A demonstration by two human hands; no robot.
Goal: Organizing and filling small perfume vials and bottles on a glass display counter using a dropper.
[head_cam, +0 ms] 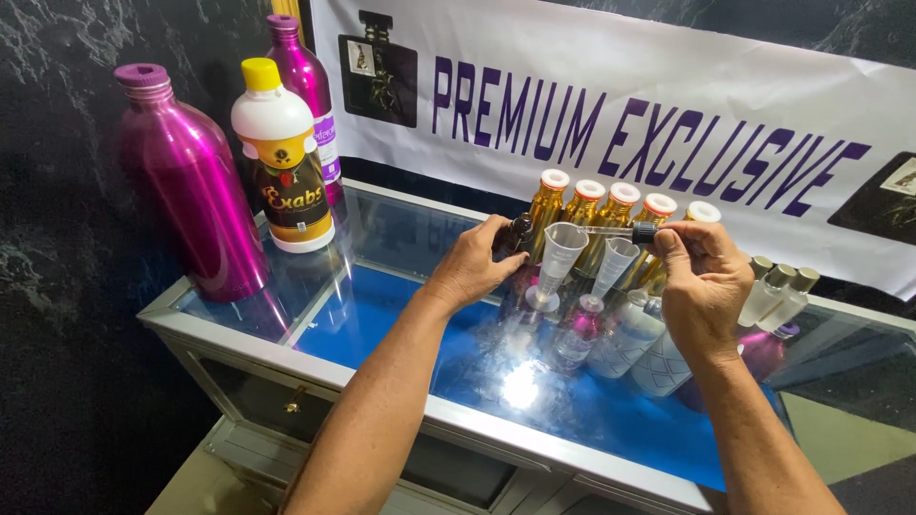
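Note:
My left hand [474, 264] holds a small dark bottle [516, 235] above the glass counter. My right hand [703, 283] pinches the black bulb of a glass dropper [618, 230], which lies level with its tip pointing left over a clear conical measuring cup [561, 253]. A second clear measuring cup [614, 263] stands just right of the first. Behind them is a row of amber bottles [611, 215] with white and orange caps.
A large magenta metal bottle [188, 186] and a white-and-brown bottle with a yellow cap [282, 157] stand at the left, with a slimmer magenta bottle [310, 81] behind. Small clear bottles [625, 334] sit on the glass counter [382, 286]. A white banner [668, 105] hangs behind.

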